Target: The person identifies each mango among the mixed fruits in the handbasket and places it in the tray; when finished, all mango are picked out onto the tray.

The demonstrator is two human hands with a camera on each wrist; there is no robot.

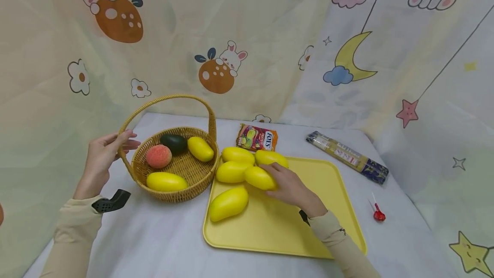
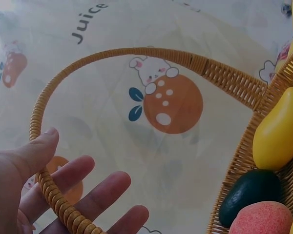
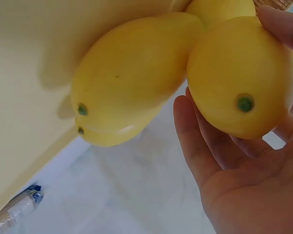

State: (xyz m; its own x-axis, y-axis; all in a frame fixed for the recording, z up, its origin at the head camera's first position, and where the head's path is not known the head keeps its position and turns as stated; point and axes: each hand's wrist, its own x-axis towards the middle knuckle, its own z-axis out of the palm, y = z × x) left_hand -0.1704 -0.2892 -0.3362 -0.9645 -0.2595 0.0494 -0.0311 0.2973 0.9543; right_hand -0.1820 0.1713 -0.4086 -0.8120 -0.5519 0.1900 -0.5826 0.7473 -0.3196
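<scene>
My left hand loosely holds the arched handle of a wicker basket, the handle lying between thumb and spread fingers. Inside the basket are a peach, a dark green avocado-like fruit and two yellow mangoes, one at the front and one at the back right. Over the yellow tray, my right hand grips a mango, fingers on one side and thumb on the other. Several more mangoes lie by it, including a separate one near the tray's left edge.
A colourful candy bag lies behind the tray. To the right are a long dark-and-gold package and a red lollipop on the white tablecloth. A printed cloth backdrop hangs behind the table.
</scene>
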